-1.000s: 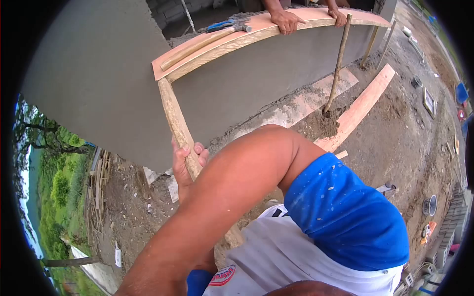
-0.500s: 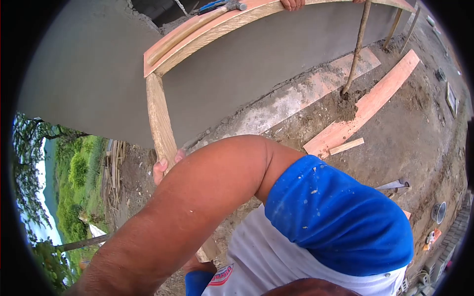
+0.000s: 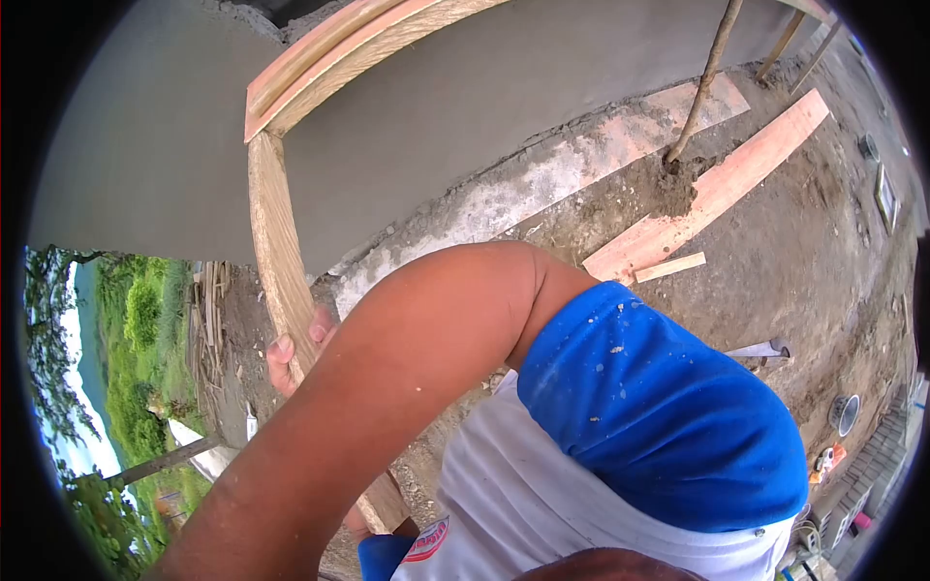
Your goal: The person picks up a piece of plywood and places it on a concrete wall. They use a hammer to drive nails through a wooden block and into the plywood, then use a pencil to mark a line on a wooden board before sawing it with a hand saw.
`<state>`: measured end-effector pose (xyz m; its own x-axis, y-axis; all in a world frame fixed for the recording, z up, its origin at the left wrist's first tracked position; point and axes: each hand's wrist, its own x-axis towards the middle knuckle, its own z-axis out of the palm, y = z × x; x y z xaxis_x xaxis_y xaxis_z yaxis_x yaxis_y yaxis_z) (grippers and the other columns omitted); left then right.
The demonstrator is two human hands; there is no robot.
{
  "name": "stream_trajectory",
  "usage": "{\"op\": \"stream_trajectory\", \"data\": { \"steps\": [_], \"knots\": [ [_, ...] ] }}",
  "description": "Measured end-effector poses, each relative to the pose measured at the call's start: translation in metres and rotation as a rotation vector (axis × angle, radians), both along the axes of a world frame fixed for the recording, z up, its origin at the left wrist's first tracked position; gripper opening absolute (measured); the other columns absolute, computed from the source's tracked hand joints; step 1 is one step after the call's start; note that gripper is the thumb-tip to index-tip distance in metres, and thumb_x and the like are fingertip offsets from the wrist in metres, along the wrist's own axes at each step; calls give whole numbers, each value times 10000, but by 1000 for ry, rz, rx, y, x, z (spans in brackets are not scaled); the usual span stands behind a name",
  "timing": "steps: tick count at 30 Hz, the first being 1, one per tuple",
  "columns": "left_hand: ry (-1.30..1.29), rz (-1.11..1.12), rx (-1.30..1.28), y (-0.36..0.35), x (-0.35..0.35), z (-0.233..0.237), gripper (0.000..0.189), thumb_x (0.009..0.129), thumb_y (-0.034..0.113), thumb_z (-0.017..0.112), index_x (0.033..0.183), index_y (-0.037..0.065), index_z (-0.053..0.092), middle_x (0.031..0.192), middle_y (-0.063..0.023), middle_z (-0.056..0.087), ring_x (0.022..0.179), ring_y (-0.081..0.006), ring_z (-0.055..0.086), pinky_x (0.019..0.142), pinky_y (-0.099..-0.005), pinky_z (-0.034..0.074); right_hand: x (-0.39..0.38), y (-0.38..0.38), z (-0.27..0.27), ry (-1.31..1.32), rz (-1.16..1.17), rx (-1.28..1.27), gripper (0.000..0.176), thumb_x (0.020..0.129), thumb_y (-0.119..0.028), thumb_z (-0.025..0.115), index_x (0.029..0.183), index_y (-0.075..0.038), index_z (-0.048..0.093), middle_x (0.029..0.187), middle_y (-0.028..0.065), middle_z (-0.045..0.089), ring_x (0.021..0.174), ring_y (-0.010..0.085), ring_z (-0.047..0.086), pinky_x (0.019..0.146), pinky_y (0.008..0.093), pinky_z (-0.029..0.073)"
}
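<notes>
My right arm crosses the foreground from the blue sleeve to the bottom left edge, and my right hand is out of view. Behind this arm, the fingers of my left hand [image 3: 281, 360] are wrapped round an upright wooden board [image 3: 276, 228], with fingertips showing on both sides of it. The rest of that hand is hidden. A curved, wood-edged form [image 3: 387, 48] meets the board's top end and runs toward the upper right along a smooth grey wall [image 3: 455, 116].
A thin pole [image 3: 705, 92] stands in the dirt. Nearby lie a long pinkish plank [image 3: 731, 184], a short wood strip [image 3: 668, 267] and a mortar-stained board [image 3: 552, 184]. A bucket [image 3: 846, 414] is at the right, and stacked sticks [image 3: 210, 305] are at the left.
The view has shifted, so the form and upright board appear further left. The hammer and the fingers on the form's top edge have gone out of view. My left hand still grips the board.
</notes>
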<state>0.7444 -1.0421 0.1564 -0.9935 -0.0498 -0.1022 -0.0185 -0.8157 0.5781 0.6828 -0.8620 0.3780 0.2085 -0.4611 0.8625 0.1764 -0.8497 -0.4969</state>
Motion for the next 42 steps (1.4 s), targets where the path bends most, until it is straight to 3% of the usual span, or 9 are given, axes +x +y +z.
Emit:
{"op": "stream_trajectory", "data": {
  "steps": [3, 6, 9, 14, 18, 24, 27, 33, 42],
  "knots": [
    [25, 12, -26, -6, 6, 3, 519, 875, 208, 571, 1303, 3, 361, 872, -91, 464, 576, -149, 507, 427, -275, 513, -34, -41, -78, -39, 173, 145, 266, 849, -144, 568, 992, 20, 721, 614, 49, 640, 486, 96, 578, 489, 263, 486],
    [62, 27, -43, -10, 10, 4, 540, 881, 198, 557, 1327, -13, 339, 863, -109, 464, 573, -156, 525, 397, -277, 520, -134, -60, -175, -111, -672, 715, 288, 862, -191, 574, 1013, 3, 725, 611, 33, 627, 454, 91, 542, 405, 263, 417],
    [88, 41, -45, -10, 10, 3, 546, 878, 179, 557, 1339, -6, 330, 863, -111, 468, 581, -148, 536, 412, -267, 535, -222, -87, -236, 20, -1399, 927, 295, 827, -205, 530, 918, -15, 736, 836, 195, 709, 806, 344, 682, 801, 414, 524],
    [74, 42, -37, -12, 9, 2, 567, 874, 165, 569, 1374, 38, 332, 862, -118, 485, 560, -147, 536, 394, -270, 538, -264, -144, -225, 198, -1541, 1007, 313, 811, -205, 588, 886, 83, 685, 862, 256, 693, 737, 334, 679, 700, 413, 537],
    [143, -17, -22, -18, 10, -3, 445, 885, 191, 543, 1194, -70, 358, 891, -122, 462, 661, -169, 552, 466, -285, 574, -250, -147, -178, 34, -1396, 1095, 326, 863, -208, 589, 699, 74, 599, 606, 176, 588, 467, 253, 551, 417, 412, 403],
    [140, 26, -17, -14, 9, -2, 487, 872, 182, 560, 1234, -63, 347, 880, -128, 474, 615, -174, 554, 434, -293, 571, -234, -149, -183, -317, -1308, 1112, 323, 889, -194, 570, 703, 70, 577, 586, 136, 547, 430, 210, 490, 369, 387, 348],
    [127, 44, -32, -12, 6, 2, 533, 856, 167, 583, 1300, -3, 342, 857, -126, 485, 571, -172, 554, 398, -285, 560, -242, -157, -208, -607, -1190, 975, 230, 889, -148, 538, 875, 60, 635, 681, 204, 625, 537, 277, 613, 458, 418, 446],
    [31, 101, -54, -12, 9, -1, 625, 842, 140, 611, 1399, 109, 327, 825, -121, 504, 525, -170, 562, 363, -279, 545, -235, -146, -247, 100, -1643, 637, 268, 907, -187, 530, 1086, -18, 637, 924, 252, 663, 902, 439, 635, 823, 524, 492],
    [91, 78, -63, -7, 6, 8, 610, 845, 146, 602, 1378, 67, 315, 839, -122, 494, 542, -167, 556, 374, -282, 544, -244, -154, -280, 454, -1594, 489, 432, 923, -152, 521, 1347, -74, 546, 920, 230, 675, 847, 408, 644, 791, 497, 514]
  ]
}}
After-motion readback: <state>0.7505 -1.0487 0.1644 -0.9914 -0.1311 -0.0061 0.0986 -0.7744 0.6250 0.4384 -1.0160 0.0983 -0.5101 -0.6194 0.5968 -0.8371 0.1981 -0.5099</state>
